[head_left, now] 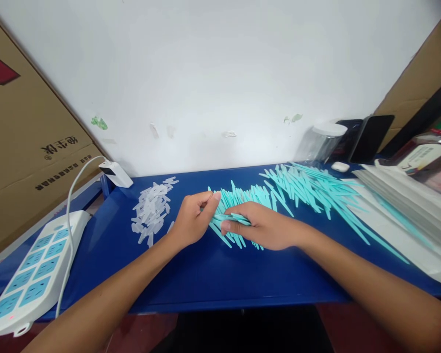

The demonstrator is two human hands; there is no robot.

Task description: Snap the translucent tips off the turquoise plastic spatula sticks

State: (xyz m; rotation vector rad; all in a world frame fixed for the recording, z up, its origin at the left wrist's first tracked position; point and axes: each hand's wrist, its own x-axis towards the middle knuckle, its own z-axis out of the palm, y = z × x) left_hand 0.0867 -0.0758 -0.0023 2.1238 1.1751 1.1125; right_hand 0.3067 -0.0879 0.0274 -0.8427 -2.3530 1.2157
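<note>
My right hand (264, 225) is closed around a few slim teal plastic sticks (238, 219), their ends pointing left. The closed fingers of my left hand (195, 215) pinch at the left end of these sticks; what lies between thumb and finger is hidden. Under and behind both hands spreads a pile of the same teal sticks (262, 193), lying roughly side by side. Left of my left hand is a heap of small translucent plastic pieces (150, 211), shaped like little caps or sleeves.
A second pile of teal sticks (308, 186) lies right on the blue table (220, 284). Flat white packets (407, 211), a clear jar (321, 142) and a dark phone (371, 137) are beyond. At left sit a power strip (33, 269), a cabled white device (116, 174) and a cardboard box (33, 122).
</note>
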